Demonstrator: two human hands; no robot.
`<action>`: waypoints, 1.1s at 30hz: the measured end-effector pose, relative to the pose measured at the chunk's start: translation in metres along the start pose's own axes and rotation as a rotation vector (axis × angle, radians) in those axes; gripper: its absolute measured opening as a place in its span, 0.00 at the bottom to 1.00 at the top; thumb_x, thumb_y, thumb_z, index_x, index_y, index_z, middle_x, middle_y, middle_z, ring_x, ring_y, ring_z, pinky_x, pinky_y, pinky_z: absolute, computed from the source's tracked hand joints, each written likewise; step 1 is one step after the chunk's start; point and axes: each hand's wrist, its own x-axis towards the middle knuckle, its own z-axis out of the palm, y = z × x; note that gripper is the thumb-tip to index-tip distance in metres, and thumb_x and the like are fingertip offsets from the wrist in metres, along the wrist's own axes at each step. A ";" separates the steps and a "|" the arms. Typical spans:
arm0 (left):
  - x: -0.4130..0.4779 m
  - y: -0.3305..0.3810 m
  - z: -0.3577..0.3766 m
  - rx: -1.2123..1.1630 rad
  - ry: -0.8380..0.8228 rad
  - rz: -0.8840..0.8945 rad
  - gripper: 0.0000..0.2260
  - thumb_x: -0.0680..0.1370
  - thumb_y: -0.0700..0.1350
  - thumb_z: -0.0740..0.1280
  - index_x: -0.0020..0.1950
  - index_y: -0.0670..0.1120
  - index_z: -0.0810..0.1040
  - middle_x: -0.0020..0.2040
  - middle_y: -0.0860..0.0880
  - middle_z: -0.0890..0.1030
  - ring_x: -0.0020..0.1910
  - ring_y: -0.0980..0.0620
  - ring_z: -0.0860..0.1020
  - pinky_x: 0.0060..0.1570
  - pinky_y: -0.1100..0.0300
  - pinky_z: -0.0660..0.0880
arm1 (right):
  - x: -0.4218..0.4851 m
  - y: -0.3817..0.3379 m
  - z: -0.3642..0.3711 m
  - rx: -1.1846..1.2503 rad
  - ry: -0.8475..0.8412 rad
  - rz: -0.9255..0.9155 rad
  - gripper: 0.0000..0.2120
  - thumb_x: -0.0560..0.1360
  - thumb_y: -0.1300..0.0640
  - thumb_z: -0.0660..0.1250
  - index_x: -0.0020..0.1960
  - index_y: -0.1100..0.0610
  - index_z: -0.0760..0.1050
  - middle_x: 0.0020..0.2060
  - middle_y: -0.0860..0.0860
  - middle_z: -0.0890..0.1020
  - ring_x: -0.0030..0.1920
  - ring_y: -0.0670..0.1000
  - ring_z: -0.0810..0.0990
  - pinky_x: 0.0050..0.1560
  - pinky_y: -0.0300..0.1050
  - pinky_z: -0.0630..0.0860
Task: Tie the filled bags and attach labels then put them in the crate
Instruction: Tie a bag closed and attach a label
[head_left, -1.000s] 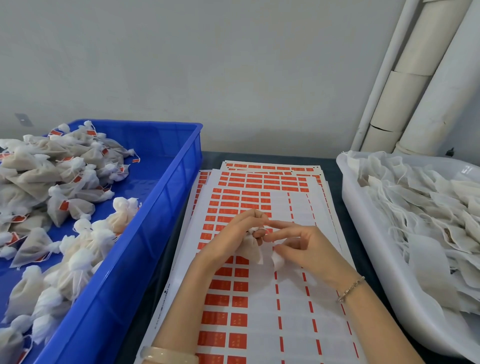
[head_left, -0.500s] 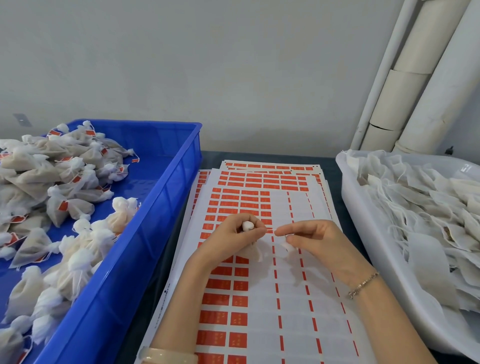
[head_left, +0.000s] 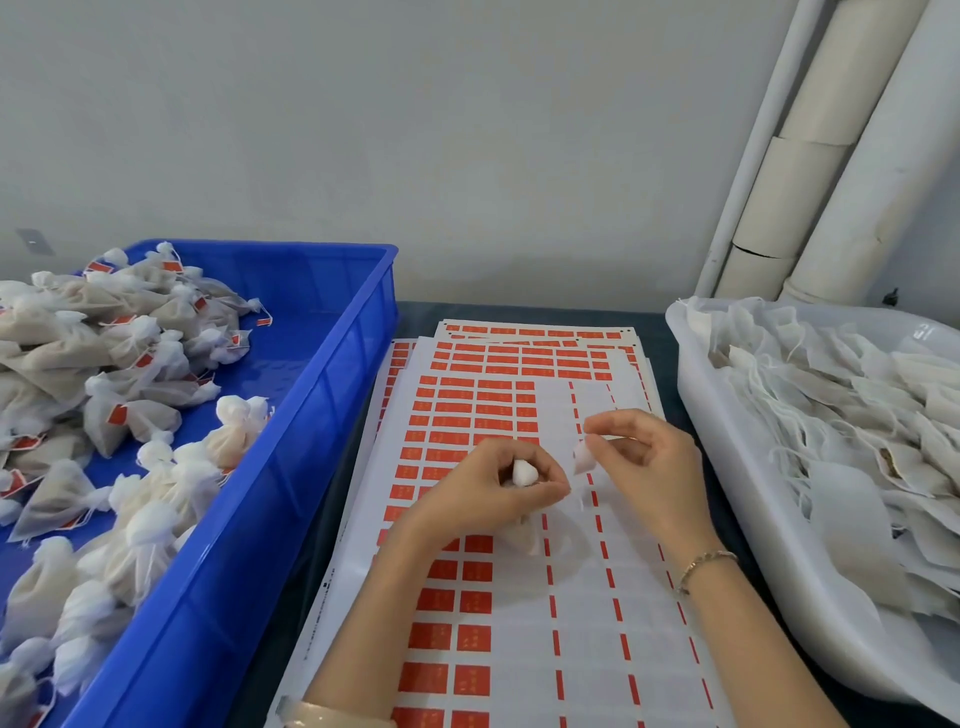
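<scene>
Label sheets (head_left: 483, 639), stacked on the dark tabletop (head_left: 415, 318), fill the middle of what we see. Their left columns carry red stickers, while their right side is mostly peeled bare. Over them we find the left hand (head_left: 488, 499), fingers curled tight round the neck of a small white bag (head_left: 524, 473). The puffed top of that bag pokes up out of the fist, and its body hangs below the hand against the top sheet.

Just to the right, and not touching it, the right hand (head_left: 647, 467) pinches a white tab (head_left: 583, 457) between thumb and forefinger (we cannot tell whether this is a label or the end of a drawstring). Its other fingers are loosely bent. A thin bracelet (head_left: 706, 564) circles that wrist.

At the left, beside the sheets, stands the blue crate (head_left: 311, 426), and in it we see a heap of tied bags (head_left: 130, 364), many with red labels. On the right, a white tray (head_left: 727, 467) holds flat bags (head_left: 857, 415) lying in overlapping layers. Behind the tray, pale pipes (head_left: 841, 171) rise along the wall.
</scene>
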 end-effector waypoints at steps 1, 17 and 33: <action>0.001 0.000 0.002 -0.009 0.016 0.015 0.04 0.75 0.45 0.71 0.43 0.55 0.81 0.41 0.60 0.81 0.43 0.62 0.79 0.38 0.74 0.74 | -0.001 -0.001 0.003 -0.008 -0.009 -0.009 0.06 0.72 0.57 0.72 0.48 0.49 0.80 0.46 0.38 0.81 0.45 0.38 0.81 0.40 0.24 0.74; 0.011 -0.005 0.010 0.009 0.273 0.067 0.04 0.74 0.47 0.72 0.41 0.55 0.81 0.38 0.56 0.81 0.38 0.61 0.78 0.33 0.75 0.72 | -0.007 -0.005 0.013 0.015 -0.002 -0.011 0.08 0.72 0.56 0.73 0.50 0.49 0.79 0.44 0.38 0.80 0.43 0.37 0.80 0.38 0.25 0.74; 0.015 -0.006 0.013 -0.005 0.269 0.054 0.05 0.74 0.48 0.72 0.40 0.56 0.79 0.34 0.63 0.78 0.35 0.64 0.76 0.31 0.75 0.70 | -0.005 -0.002 0.013 -0.011 0.036 -0.009 0.08 0.72 0.54 0.72 0.51 0.50 0.79 0.44 0.38 0.80 0.43 0.38 0.80 0.37 0.25 0.75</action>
